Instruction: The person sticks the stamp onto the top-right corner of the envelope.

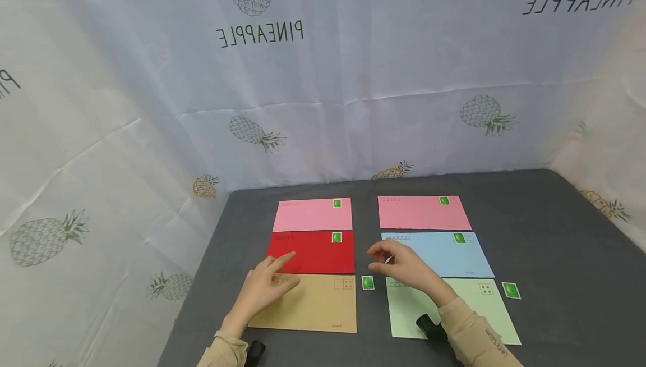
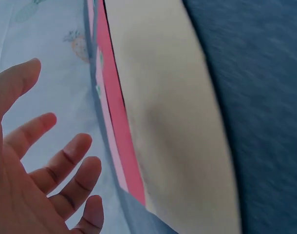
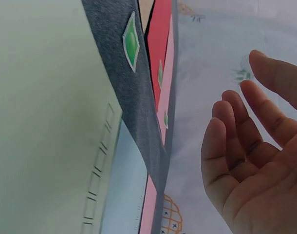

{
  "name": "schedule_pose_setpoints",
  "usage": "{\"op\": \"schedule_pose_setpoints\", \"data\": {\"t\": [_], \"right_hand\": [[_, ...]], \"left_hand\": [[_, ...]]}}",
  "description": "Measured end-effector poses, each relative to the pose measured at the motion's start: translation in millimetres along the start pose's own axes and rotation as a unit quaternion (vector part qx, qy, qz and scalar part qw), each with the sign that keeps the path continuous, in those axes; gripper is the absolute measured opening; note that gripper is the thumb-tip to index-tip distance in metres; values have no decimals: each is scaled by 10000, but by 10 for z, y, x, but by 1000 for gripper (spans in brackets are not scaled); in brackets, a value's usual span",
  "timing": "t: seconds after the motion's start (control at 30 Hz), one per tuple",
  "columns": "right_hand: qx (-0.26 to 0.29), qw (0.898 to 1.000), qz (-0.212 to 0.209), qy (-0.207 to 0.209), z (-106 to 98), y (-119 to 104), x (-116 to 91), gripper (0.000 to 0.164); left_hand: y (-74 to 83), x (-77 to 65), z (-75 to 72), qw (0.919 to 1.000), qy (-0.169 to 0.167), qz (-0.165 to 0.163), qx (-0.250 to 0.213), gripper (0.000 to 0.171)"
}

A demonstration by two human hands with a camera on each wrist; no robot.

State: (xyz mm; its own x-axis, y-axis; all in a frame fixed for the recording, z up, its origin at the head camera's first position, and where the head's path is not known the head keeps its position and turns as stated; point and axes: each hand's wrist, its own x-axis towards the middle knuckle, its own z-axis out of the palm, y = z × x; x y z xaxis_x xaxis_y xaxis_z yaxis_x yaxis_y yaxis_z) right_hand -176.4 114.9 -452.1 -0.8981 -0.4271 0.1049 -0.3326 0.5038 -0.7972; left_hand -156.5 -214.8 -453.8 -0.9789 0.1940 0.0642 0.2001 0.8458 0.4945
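Note:
My left hand (image 1: 263, 288) hovers over the tan envelope (image 1: 323, 311), its fingers spread and holding nothing. Over the left edge of the blue envelope (image 1: 449, 260) is my right hand (image 1: 404, 266), fingers loosely bent; the right wrist view shows its palm (image 3: 265, 195) bare. Between the two columns of envelopes lies a loose green stamp (image 1: 368, 283). A second loose stamp (image 1: 511, 290) sits just right of the light green envelope (image 1: 454, 316), which my right forearm partly covers. Printed boxes mark the top right corners of the tan and light green envelopes.
Behind the tan envelope lie a red envelope (image 1: 313, 257) and a pink envelope (image 1: 308, 218); another pink envelope (image 1: 419, 215) lies behind the blue one. These and the blue one each bear a green stamp. A pineapple-print curtain (image 1: 353, 75) borders the dark grey table (image 1: 545, 232).

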Motion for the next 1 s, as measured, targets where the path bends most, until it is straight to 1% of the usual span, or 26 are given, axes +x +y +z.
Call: {"op": "schedule_pose_setpoints", "data": {"t": [0.2,0.47,0.63,0.83,0.9,1.0], "right_hand": [[-184,9998,41,32,96,11,-20,26],[-511,9981,354,54,187,-13,-14,23],[-778,9959,452,-87,227,21,-15,25],[-911,9948,429,-140,257,70,-13,31],[-945,9946,388,-172,267,79,-4,33],[-967,9945,308,-247,276,82,2,32]], "left_hand": [[-137,-107,-20,9995,-100,-300,0,56],[-225,-206,-70,9967,-437,-637,-262,56],[-283,-242,-54,9951,-418,-824,-341,57],[-324,-242,-78,9963,-272,-769,-286,55],[-338,-244,-90,9962,-259,-792,-247,53],[-368,-246,-99,9950,-324,-908,-262,50]]}}
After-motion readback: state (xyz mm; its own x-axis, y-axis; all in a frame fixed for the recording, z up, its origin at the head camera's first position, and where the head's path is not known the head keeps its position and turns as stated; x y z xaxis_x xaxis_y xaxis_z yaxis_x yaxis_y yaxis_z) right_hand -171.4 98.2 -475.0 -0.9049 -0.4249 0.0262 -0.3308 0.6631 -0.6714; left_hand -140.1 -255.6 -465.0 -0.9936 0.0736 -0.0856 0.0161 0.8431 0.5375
